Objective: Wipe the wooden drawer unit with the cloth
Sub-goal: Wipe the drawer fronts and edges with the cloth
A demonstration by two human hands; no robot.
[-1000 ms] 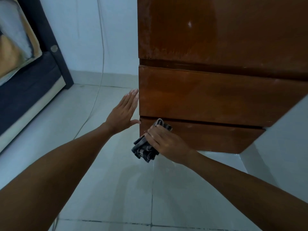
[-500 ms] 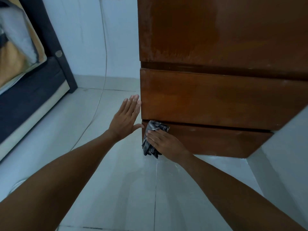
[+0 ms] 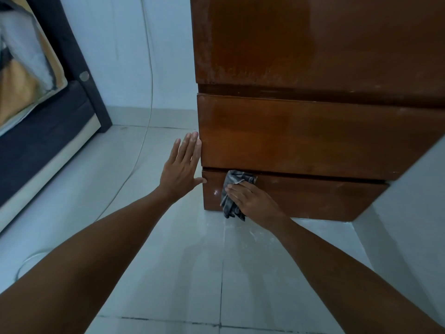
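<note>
Low on the wooden drawer unit (image 3: 301, 141), a grey cloth (image 3: 232, 196) is pressed flat against the bottom drawer front (image 3: 313, 198) by the right hand (image 3: 252, 198), fingers spread over it. The unit's left edge is touched by the left hand (image 3: 180, 169), held flat and empty. Pale floor tiles (image 3: 180, 273) lie beneath.

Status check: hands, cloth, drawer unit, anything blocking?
Right hand pressing grey cloth on bottom drawer front. Left hand flat, open, bracing drawer unit left edge. Nothing in the way.
</note>
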